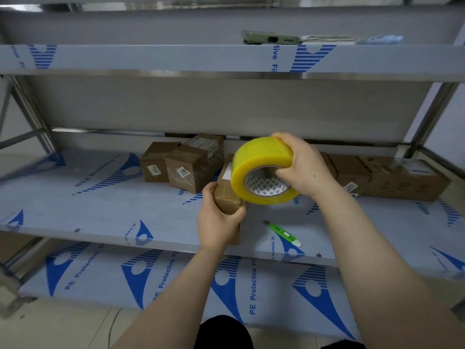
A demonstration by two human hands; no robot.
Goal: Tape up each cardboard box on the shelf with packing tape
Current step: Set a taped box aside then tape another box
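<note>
The left hand (216, 222) has its grip closed round the near end of a small box (226, 197), which sits on the middle shelf (100, 205) close to the front edge. That hold likely steadies the box so it cannot slide or turn when tape is drawn across it. Just above and right of the box, the right hand (304, 170) grips the yellow roll (254, 170), fingers over the outer face and thumb in the core, a hold that would let the roll turn and pay out. Whether a strip already joins roll to box I cannot tell. A green cutter (283, 233) lies just right of the box, handy for the cut. Behind and left of the box stands a cluster (186, 167) of boxes. Behind and right is a row (392, 180) of more, perhaps sorted into done and waiting, though I cannot tell which is which.
</note>
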